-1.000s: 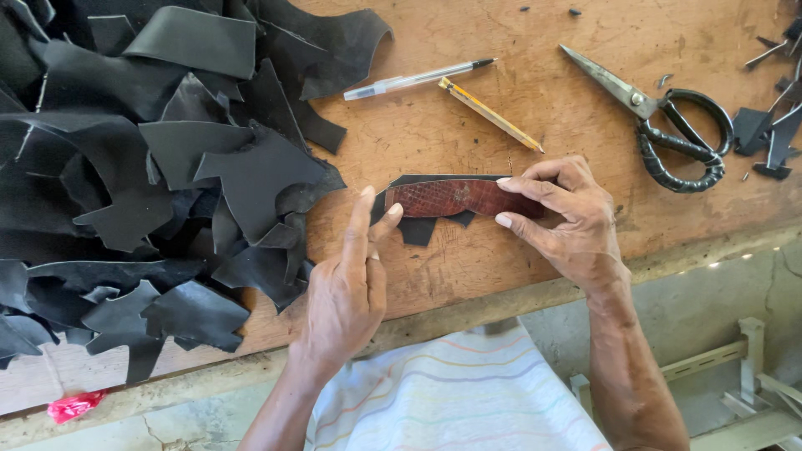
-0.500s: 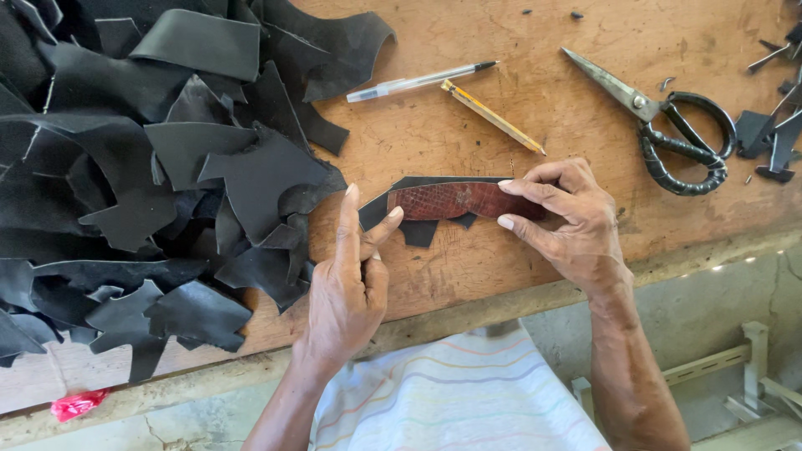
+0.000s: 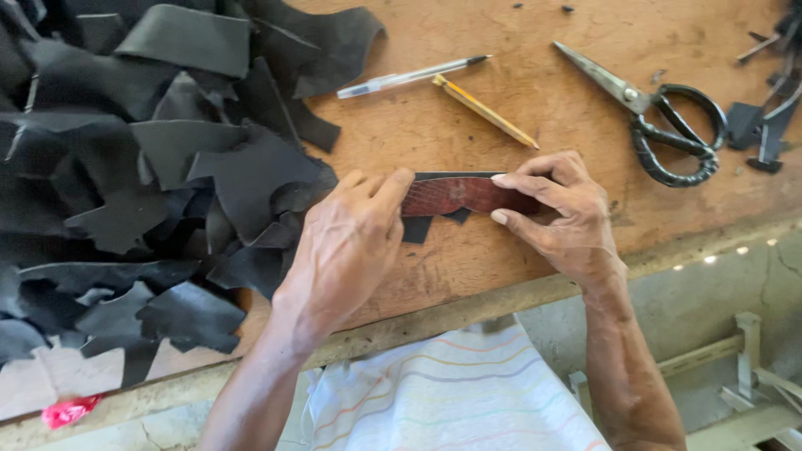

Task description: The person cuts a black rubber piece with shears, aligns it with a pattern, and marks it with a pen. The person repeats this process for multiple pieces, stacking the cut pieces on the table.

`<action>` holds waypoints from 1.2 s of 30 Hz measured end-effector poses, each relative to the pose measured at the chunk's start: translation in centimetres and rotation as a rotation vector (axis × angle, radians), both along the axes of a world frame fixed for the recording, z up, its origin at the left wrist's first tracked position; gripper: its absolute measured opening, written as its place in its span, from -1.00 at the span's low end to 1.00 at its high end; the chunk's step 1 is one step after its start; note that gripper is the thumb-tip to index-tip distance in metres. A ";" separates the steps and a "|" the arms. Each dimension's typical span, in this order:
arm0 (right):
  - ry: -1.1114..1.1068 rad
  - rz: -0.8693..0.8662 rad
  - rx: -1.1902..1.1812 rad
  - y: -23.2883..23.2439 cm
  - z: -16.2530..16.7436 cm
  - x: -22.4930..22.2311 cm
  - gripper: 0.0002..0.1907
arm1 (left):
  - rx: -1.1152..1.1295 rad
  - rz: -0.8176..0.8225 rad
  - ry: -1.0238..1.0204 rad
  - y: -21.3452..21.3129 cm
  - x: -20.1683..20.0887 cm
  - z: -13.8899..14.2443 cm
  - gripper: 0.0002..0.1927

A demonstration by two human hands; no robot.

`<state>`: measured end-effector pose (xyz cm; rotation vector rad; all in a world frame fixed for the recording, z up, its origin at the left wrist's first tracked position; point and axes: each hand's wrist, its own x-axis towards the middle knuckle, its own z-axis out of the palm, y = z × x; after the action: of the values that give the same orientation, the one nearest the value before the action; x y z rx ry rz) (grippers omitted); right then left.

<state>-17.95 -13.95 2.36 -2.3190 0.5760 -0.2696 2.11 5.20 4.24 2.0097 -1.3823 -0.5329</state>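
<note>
**Reddish-brown strip held flat between two hands on the counter**

Reddish-brown strip (image 3: pixel 455 195), a narrow textured piece, lies on the wooden counter (image 3: pixel 535 100) with its long axis running left to right, roughly parallel to the near edge. A black piece (image 3: pixel 434 224) shows beneath it, its dark edge visible along the top and its corners jutting out below. The left hand (image 3: pixel 347 246) rests palm down, fingers extended, its fingertips pressing on the strip's left end; this grip is flat and open, closed around nothing. The right hand (image 3: pixel 560 213) takes the opposite end: the forefinger lies along the top of the strip and the thumb sits at its near edge, a light pinch on the right end. The strip thus spans the gap between the two grips, and each hand touches its own end, so neither is nearer than the other. Left of the left hand, just beside it, sits a heap of black offcuts (image 3: pixel 159 184). Beyond the strip lie a clear pen (image 3: pixel 409 77) and a yellow pencil (image 3: pixel 486 111); black-handled scissors (image 3: pixel 656 125) lie beyond the right hand, apart from it.
</note>
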 end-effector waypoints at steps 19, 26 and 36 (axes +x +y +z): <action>0.090 -0.073 -0.087 0.7 0.9 -0.4 -0.33 | 0.050 -0.002 0.008 -4.0 -1.6 -0.5 -0.76; 0.231 -0.211 0.157 0.7 1.7 -0.7 -0.53 | 0.114 -0.015 0.129 -3.9 -1.6 -0.6 -0.64; -0.142 0.079 0.949 0.2 5.5 4.4 -0.66 | -0.014 -0.026 0.206 -3.5 -0.5 -1.1 -0.70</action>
<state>-13.55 -13.71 7.82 -1.3865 0.4091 -0.0838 1.59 1.72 3.10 1.8697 -1.2843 -0.7185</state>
